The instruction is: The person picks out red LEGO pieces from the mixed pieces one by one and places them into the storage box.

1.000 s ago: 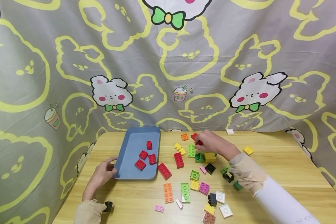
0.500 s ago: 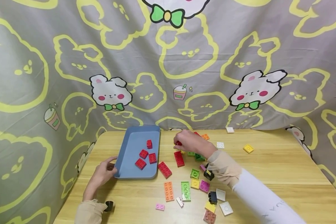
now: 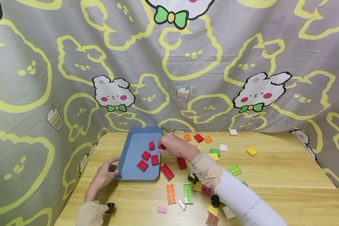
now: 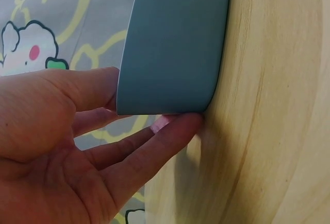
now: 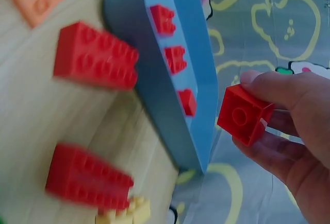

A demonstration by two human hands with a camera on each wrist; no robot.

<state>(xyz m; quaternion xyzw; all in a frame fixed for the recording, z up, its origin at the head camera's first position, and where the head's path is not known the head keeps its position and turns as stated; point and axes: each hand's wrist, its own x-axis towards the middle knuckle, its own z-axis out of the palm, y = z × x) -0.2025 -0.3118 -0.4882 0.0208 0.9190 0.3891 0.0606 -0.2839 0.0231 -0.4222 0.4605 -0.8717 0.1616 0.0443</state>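
My right hand (image 3: 175, 146) pinches a small red toy brick (image 5: 241, 115) between thumb and fingers, over the right rim of the blue tray (image 3: 128, 160). In the right wrist view, the brick's hollow underside faces the camera. Several red bricks (image 3: 143, 165) lie inside the tray. At its near left corner, my left hand (image 3: 104, 174) holds the tray wall; the left wrist view has the thumb at the rim and fingers against the outer side (image 4: 170, 54). Two long red bricks, one (image 3: 167, 172) close beside the tray and another (image 3: 182, 163) partly behind my right arm, lie on the wooden table.
Loose bricks spread to the tray's right: orange (image 3: 170, 194), light green (image 3: 188, 194), pink (image 3: 162, 209), brown (image 3: 212, 219). Farther back are a red brick (image 3: 198, 138) and a white piece (image 3: 233, 132). A patterned curtain (image 3: 169, 62) hangs behind the table. My right sleeve hides some bricks.
My right hand has moved left from the back of the brick pile to the tray's right rim, carrying the red brick. The left hand stays at the tray corner.
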